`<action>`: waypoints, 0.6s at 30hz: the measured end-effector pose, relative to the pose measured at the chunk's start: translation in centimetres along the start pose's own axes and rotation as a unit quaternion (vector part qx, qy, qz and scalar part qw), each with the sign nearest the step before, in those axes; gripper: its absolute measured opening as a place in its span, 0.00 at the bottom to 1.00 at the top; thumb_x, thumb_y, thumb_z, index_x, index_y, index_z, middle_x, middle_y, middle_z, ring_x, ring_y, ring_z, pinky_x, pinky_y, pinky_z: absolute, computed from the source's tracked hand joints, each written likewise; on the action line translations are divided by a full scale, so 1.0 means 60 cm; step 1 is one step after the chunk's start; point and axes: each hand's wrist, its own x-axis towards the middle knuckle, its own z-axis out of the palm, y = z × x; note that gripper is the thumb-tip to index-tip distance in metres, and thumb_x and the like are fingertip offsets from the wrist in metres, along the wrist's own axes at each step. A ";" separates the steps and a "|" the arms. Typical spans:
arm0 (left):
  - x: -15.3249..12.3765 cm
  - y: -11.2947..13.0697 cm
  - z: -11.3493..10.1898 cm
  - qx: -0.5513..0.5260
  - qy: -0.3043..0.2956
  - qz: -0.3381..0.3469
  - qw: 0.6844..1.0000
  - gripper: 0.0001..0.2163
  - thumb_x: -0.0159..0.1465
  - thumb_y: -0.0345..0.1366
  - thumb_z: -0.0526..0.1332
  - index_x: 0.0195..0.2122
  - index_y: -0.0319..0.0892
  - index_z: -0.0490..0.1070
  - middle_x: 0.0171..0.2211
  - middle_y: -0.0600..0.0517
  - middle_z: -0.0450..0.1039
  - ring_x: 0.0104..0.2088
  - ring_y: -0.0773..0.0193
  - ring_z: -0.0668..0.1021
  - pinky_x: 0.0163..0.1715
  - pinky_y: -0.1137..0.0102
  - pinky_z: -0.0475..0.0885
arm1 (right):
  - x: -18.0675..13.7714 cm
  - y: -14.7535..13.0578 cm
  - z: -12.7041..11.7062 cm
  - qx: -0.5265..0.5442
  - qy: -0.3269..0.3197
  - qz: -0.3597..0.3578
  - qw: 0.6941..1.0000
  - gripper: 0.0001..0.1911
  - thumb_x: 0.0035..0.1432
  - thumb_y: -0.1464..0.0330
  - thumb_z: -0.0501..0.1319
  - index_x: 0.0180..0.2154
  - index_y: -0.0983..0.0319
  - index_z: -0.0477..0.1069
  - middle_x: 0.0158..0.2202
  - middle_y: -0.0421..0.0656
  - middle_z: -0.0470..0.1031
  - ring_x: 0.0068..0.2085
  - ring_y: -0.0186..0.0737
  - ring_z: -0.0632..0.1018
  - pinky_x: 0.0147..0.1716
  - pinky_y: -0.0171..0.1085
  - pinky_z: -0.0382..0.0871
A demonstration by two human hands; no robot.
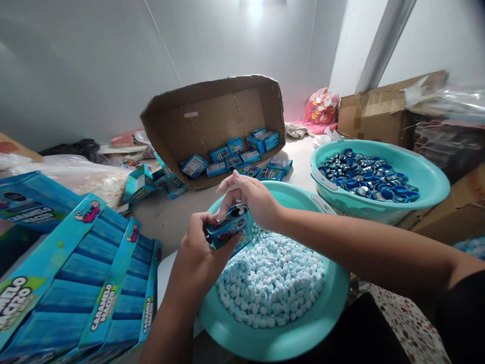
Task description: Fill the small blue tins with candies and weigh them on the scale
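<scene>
My left hand (200,255) is wrapped round a small blue candy box (230,228), tilted above the near side of a turquoise basin (335,313). Over the top end of that box my right hand (255,199) arches, its fingers curled down at the end. What the right fingertips hold, if anything, is hidden. Pale blue and white candies (273,283) fill much of the basin under both hands.
Blue display boxes (94,283) stand at the left. Behind the basin, a cardboard box (215,116) on its side holds several small blue boxes (235,146). At right, another turquoise basin (428,177) contains blue and silver round pieces (367,174).
</scene>
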 end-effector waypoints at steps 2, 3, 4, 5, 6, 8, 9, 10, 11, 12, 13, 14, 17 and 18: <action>0.000 0.007 -0.002 0.000 0.019 -0.020 1.000 0.21 0.54 0.50 0.68 0.41 0.47 0.62 0.33 0.54 0.73 0.31 0.57 0.78 0.28 0.68 0.68 | -0.004 0.000 0.001 -0.009 -0.018 -0.016 1.000 0.25 0.66 0.44 0.52 0.40 0.60 0.67 0.24 0.41 0.78 0.29 0.40 0.79 0.35 0.38 0.73; 0.000 0.010 -0.002 -0.003 0.026 -0.026 0.999 0.21 0.53 0.49 0.68 0.41 0.47 0.62 0.33 0.54 0.73 0.32 0.56 0.78 0.29 0.68 0.68 | -0.006 0.001 0.001 -0.013 -0.025 -0.022 0.999 0.24 0.66 0.45 0.52 0.41 0.59 0.67 0.26 0.41 0.78 0.31 0.40 0.80 0.38 0.39 0.73; 0.000 0.011 -0.002 -0.006 0.029 -0.029 0.999 0.21 0.53 0.49 0.69 0.41 0.47 0.62 0.34 0.54 0.74 0.33 0.56 0.79 0.29 0.68 0.68 | -0.006 0.002 0.001 -0.014 -0.032 -0.026 0.999 0.25 0.66 0.44 0.52 0.42 0.59 0.67 0.27 0.42 0.79 0.34 0.41 0.80 0.42 0.40 0.73; 0.001 0.012 -0.003 -0.009 0.030 -0.030 0.999 0.21 0.53 0.48 0.69 0.41 0.47 0.62 0.34 0.54 0.74 0.34 0.55 0.79 0.30 0.67 0.69 | -0.007 0.003 0.002 -0.016 -0.040 -0.027 0.999 0.25 0.66 0.44 0.52 0.42 0.59 0.67 0.28 0.42 0.79 0.36 0.41 0.81 0.44 0.41 0.73; 0.001 0.012 -0.003 -0.009 0.028 -0.032 0.999 0.20 0.53 0.48 0.69 0.41 0.47 0.63 0.35 0.54 0.74 0.35 0.55 0.80 0.30 0.67 0.69 | -0.007 0.004 0.002 -0.019 -0.048 -0.028 0.998 0.26 0.66 0.44 0.52 0.42 0.60 0.68 0.28 0.42 0.79 0.37 0.41 0.81 0.46 0.41 0.72; 0.001 0.009 -0.002 -0.008 0.024 -0.033 0.999 0.20 0.53 0.47 0.69 0.41 0.47 0.62 0.34 0.54 0.74 0.35 0.54 0.80 0.30 0.67 0.69 | -0.007 0.006 0.002 -0.027 -0.061 -0.031 0.997 0.27 0.67 0.43 0.51 0.42 0.60 0.69 0.29 0.43 0.79 0.38 0.41 0.81 0.48 0.42 0.72; 0.001 0.007 -0.002 -0.009 0.023 -0.028 0.999 0.21 0.53 0.47 0.69 0.41 0.47 0.62 0.34 0.54 0.74 0.34 0.54 0.80 0.30 0.67 0.70 | -0.006 0.007 0.002 -0.033 -0.063 -0.033 0.997 0.28 0.67 0.43 0.50 0.42 0.60 0.69 0.30 0.43 0.80 0.38 0.41 0.80 0.48 0.42 0.72; 0.001 0.004 -0.002 -0.014 0.023 -0.018 0.999 0.21 0.53 0.48 0.69 0.42 0.47 0.62 0.35 0.53 0.74 0.34 0.54 0.80 0.29 0.66 0.70 | -0.006 0.007 0.002 -0.039 -0.062 -0.034 0.997 0.28 0.67 0.43 0.50 0.42 0.61 0.69 0.30 0.43 0.79 0.38 0.41 0.80 0.47 0.41 0.72; 0.001 0.001 -0.001 -0.023 0.021 -0.005 1.000 0.22 0.54 0.48 0.70 0.42 0.47 0.62 0.35 0.52 0.74 0.34 0.54 0.80 0.30 0.66 0.71 | -0.006 0.007 0.002 -0.042 -0.061 -0.038 0.997 0.28 0.66 0.43 0.50 0.41 0.61 0.69 0.31 0.43 0.79 0.37 0.40 0.80 0.47 0.41 0.72; 0.002 -0.003 -0.001 -0.033 0.018 0.010 0.999 0.22 0.54 0.49 0.70 0.42 0.47 0.61 0.35 0.52 0.75 0.34 0.53 0.80 0.30 0.66 0.71 | -0.006 0.006 0.002 -0.043 -0.059 -0.045 0.996 0.28 0.66 0.43 0.51 0.41 0.61 0.69 0.31 0.43 0.79 0.38 0.40 0.79 0.47 0.41 0.72; 0.002 -0.007 0.000 -0.043 0.015 0.024 0.999 0.23 0.54 0.50 0.70 0.42 0.46 0.61 0.36 0.51 0.75 0.34 0.53 0.81 0.30 0.65 0.72 | -0.006 0.006 0.003 -0.044 -0.058 -0.054 0.996 0.27 0.65 0.43 0.52 0.41 0.61 0.69 0.32 0.43 0.79 0.38 0.40 0.79 0.48 0.41 0.72; 0.003 -0.011 0.001 -0.051 0.012 0.035 0.998 0.23 0.54 0.50 0.70 0.42 0.46 0.60 0.36 0.51 0.75 0.34 0.53 0.81 0.30 0.65 0.72 | -0.006 0.006 0.004 -0.045 -0.059 -0.064 0.995 0.27 0.64 0.43 0.54 0.41 0.60 0.69 0.33 0.43 0.78 0.39 0.40 0.79 0.48 0.41 0.72; 0.006 -0.021 0.004 -0.073 0.008 0.037 0.997 0.24 0.54 0.51 0.70 0.42 0.46 0.60 0.37 0.50 0.75 0.35 0.53 0.81 0.31 0.64 0.74 | -0.006 0.005 0.006 -0.053 -0.056 -0.081 0.994 0.26 0.63 0.43 0.56 0.40 0.60 0.70 0.36 0.43 0.77 0.41 0.40 0.79 0.49 0.43 0.72; 0.006 -0.023 0.004 -0.080 0.009 0.033 0.996 0.25 0.54 0.51 0.71 0.42 0.46 0.59 0.38 0.50 0.75 0.35 0.53 0.81 0.31 0.64 0.74 | -0.006 0.004 0.007 -0.057 -0.051 -0.084 0.994 0.26 0.63 0.43 0.56 0.40 0.60 0.70 0.37 0.44 0.77 0.41 0.41 0.78 0.50 0.43 0.72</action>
